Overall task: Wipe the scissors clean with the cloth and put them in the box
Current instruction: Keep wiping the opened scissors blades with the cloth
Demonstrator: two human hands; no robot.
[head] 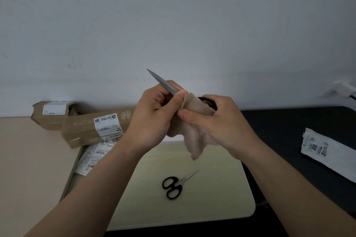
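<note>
A: Two long brown cardboard cartons (pixel 96 129) at the far left, on the beige worktop (pixel 23 159)?

B: Yes, one touching the other. Just below them, labelled white plastic mailers (pixel 92 158) lie at the left edge of the shallow pale cream box (pixel 212 194).

A: And the left hand (pixel 154 115)?

B: It is raised above the box, fingers curled round the grey blades of the black-handled steel scissors (pixel 161 81), whose tips point up and left. Its thumb presses the beige terry cloth (pixel 192 132) against the blade.

A: Anything beneath?

B: A small black-handled pair (pixel 176 185) lies closed in the box.

A: The right hand (pixel 221 127)?

B: It pinches the cloth, bunched over the handle end. One black loop shows behind its fingers. Further right, a white labelled bag (pixel 327 152) lies on the dark worktop (pixel 285 132).
</note>
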